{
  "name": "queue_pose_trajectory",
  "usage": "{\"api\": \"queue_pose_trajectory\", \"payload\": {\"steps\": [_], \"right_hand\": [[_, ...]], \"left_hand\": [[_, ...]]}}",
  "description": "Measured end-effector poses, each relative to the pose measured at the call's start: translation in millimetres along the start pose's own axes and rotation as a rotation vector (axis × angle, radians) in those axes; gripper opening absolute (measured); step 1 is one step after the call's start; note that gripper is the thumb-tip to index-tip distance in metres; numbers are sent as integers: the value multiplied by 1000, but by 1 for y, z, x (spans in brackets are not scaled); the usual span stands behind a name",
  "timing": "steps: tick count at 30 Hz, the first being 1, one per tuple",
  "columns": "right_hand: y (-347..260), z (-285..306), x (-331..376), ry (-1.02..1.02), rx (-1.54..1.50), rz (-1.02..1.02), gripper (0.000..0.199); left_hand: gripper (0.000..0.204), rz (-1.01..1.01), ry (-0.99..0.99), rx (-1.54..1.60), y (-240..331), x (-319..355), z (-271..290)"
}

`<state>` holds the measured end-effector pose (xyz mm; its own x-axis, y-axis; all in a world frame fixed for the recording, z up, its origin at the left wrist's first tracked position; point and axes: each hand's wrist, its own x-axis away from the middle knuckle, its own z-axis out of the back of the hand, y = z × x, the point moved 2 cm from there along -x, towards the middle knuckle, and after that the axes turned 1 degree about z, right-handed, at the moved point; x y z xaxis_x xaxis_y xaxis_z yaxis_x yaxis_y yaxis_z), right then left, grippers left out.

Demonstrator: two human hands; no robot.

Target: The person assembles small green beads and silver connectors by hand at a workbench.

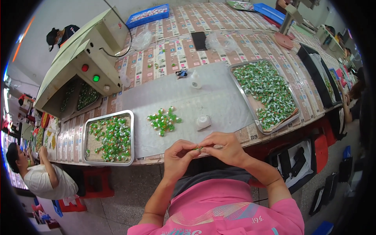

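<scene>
- We see the left hand [178, 154] and the right hand [223, 148] brought together at the near edge of the table [219, 98], just above the lap, where both are easiest to watch.
- Between them sits a small green piece [197, 148]; the grip of each hand is clamped on it from its own side, fingertips pinched, which we judge suits fine work on something so tiny.
- A loose pile of green and white pieces [163, 119] lies on the grey sheet just beyond the hands, near enough to pick from without stretching.
- A small white cap-like container [203, 122] stands beside that pile, close to the right hand; we cannot tell what it holds.
- The metal tray at the left [108, 138] is thinly filled with similar pieces, the larger tray at the right [267, 93] heaped with them; the two flank the working spot, one to each hand.
- A small white bottle [195, 80] stands farther back, out of the way.
- A cream machine with red and green lights [87, 62] sits at the far left, well apart.
- Another person [41, 172] works at the left end of the table.
</scene>
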<state>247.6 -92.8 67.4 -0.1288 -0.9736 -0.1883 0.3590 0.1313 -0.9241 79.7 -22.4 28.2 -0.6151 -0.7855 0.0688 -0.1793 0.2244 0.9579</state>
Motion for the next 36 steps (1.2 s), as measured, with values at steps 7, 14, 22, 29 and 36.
{"api": "queue_pose_trajectory", "payload": {"steps": [7,14,22,29,36], "right_hand": [[9,87,5,217,440,181,18],[60,205,6,391,956,11,16],[72,197,-5,281,1012,-158,18],[45,140,-15,425,411,-222,23],[2,57,-14,131,-96,-229,16]], "left_hand": [[12,-253,424,-646,41,6,41],[11,-239,757,-1204,71,35,156],[19,-281,852,-1382,72,40,177],[29,-441,689,-1327,85,32,140],[25,-475,378,-1153,66,6,135]]}}
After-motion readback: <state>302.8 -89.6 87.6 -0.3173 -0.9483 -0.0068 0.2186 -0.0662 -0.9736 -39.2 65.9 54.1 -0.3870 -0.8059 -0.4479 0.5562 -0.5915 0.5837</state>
